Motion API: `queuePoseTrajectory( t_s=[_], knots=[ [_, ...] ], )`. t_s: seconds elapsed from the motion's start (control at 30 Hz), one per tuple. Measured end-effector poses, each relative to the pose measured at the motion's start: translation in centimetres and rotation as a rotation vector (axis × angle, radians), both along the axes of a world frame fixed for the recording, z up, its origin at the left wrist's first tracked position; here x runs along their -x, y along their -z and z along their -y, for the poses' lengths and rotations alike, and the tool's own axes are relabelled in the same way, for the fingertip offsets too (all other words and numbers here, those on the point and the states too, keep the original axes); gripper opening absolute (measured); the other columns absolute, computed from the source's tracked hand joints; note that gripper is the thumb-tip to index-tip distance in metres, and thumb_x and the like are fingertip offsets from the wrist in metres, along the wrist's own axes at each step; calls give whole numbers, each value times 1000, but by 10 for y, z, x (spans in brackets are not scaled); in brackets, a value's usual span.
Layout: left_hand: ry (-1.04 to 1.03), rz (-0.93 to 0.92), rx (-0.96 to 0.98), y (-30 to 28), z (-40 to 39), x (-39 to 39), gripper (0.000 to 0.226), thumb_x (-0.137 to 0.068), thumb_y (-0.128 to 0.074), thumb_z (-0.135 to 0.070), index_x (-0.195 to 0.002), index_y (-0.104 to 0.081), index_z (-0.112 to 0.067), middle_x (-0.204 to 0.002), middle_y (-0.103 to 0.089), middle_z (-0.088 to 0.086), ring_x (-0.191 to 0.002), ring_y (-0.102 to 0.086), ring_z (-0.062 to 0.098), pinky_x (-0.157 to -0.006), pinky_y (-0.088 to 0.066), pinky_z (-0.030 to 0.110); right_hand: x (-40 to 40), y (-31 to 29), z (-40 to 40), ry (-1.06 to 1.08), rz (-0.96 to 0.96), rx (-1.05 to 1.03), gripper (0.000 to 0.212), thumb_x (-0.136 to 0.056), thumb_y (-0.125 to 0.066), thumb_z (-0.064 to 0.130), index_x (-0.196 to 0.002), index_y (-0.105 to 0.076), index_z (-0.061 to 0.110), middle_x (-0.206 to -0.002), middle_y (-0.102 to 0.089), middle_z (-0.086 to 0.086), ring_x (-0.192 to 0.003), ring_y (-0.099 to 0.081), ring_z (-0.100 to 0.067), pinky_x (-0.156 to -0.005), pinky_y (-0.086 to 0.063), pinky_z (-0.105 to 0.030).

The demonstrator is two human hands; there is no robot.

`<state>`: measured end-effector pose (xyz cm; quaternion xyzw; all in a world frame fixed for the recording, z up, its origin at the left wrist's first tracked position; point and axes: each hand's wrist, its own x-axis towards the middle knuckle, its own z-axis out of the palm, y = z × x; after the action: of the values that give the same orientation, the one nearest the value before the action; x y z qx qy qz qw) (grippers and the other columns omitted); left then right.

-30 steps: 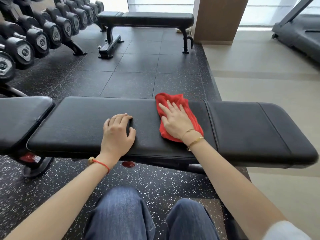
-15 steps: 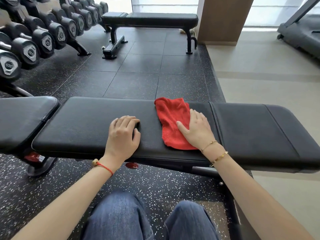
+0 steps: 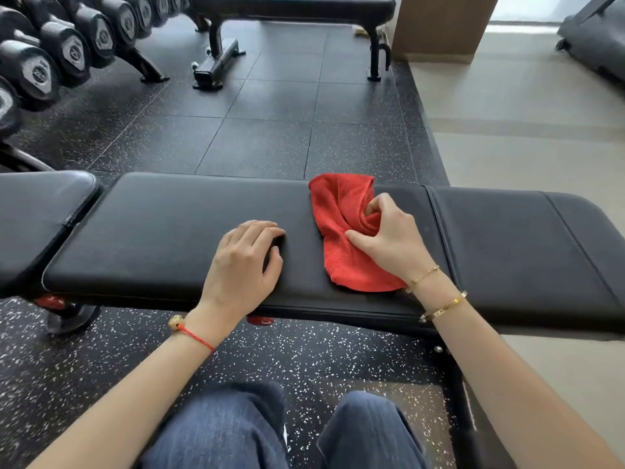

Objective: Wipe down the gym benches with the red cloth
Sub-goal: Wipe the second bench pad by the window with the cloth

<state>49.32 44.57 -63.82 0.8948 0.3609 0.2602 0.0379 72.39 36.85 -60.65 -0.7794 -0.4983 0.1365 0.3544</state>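
A long black padded gym bench [image 3: 162, 238] runs across the view in front of me. The red cloth [image 3: 338, 225] lies on its pad right of the middle, bunched at its right side. My right hand [image 3: 389, 238] sits on the cloth with fingers curled into the fabric, gathering and gripping it. My left hand [image 3: 243, 265] rests on the pad left of the cloth, its fingers bent and pressing down on the black surface, holding nothing. A second black bench [image 3: 291, 5] stands on the floor at the far end.
A rack of black dumbbells [image 3: 67, 49] lines the upper left. A separate black seat pad [image 3: 37, 214] adjoins the bench on the left. A wooden pillar [image 3: 439, 25] stands at the back right, a treadmill [image 3: 595, 38] in the far right corner. My knees are below the bench.
My right hand slid off the cloth's middle to its right side, then curled its fingers and bunched the fabric. The left hand stayed in place on the pad.
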Motion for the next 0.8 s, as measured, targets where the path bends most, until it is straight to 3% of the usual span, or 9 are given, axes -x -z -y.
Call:
queuePoseTrajectory(
  t_s=[0.17,0.3,0.4,0.57,0.8],
  knots=[
    [-26,-15,62,-15,-3,-3,30,-86,-59,-9,-115,-68,-11,-119,-68,1,-117,-61,24,-102,-47,42,-9,-12,-17,12,-255,169,55,-69,-83,21,-114,-51,13,-101,-56,6,-92,-52,-10,-68,-31,-13],
    [-56,-24,150,-51,3,-6,31,-84,-62,-5,-113,-68,-11,-117,-68,1,-115,-62,24,-100,-48,42,5,-36,-15,14,-464,319,38,-71,-79,12,-104,-61,8,-89,-64,4,-78,-58,-10,-68,-45,-23],
    [-88,-36,222,-92,13,-1,31,-83,-62,-2,-112,-68,-12,-118,-68,2,-115,-62,24,-100,-47,41,24,-68,-3,12,-527,317,36,-72,-75,6,-105,-60,8,-94,-66,-2,-83,-61,-16,-73,-47,-25],
    [-71,-59,259,-183,34,14,33,-83,-62,1,-113,-69,-11,-118,-68,2,-115,-62,25,-102,-47,42,54,-157,26,-65,-568,278,45,-72,-73,8,-109,-49,14,-104,-65,-2,-98,-62,-19,-91,-48,-40],
    [9,-72,289,-340,55,29,34,-84,-60,2,-115,-68,-9,-118,-68,3,-116,-62,24,-104,-46,42,71,-312,70,-43,-641,263,45,-73,-74,7,-109,-49,20,-101,-65,7,-95,-63,-10,-89,-49,-31]
  ],
)
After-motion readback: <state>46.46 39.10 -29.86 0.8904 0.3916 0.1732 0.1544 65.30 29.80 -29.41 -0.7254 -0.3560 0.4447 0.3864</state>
